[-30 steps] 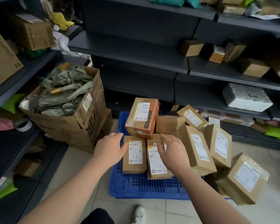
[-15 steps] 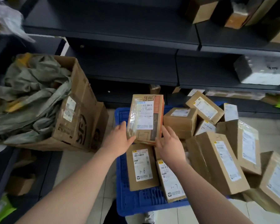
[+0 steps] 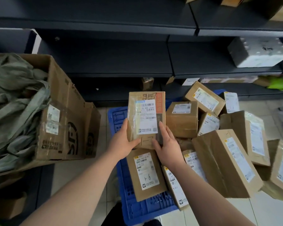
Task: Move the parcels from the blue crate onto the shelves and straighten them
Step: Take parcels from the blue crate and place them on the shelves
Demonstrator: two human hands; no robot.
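Observation:
A blue crate (image 3: 121, 118) lies on the tiled floor, heaped with several brown cardboard parcels bearing white labels. I hold one parcel with an orange stripe (image 3: 145, 115) upright above the pile. My left hand (image 3: 121, 142) grips its lower left edge and my right hand (image 3: 167, 147) grips its lower right edge. Below it a flat parcel (image 3: 145, 173) rests on the crate. A long parcel (image 3: 225, 162) leans at the right. Dark shelves (image 3: 118, 62) run across the back.
A large open carton (image 3: 67, 115) stuffed with grey-green bags stands at the left, close to the crate. A white foam box (image 3: 258, 53) sits on the right shelf. More parcels spill onto the floor at the far right. My shoe shows at the bottom edge.
Both hands went from resting over the pile to closing on the orange-striped parcel and lifting it. The camera has tilted down and nearer to the crate.

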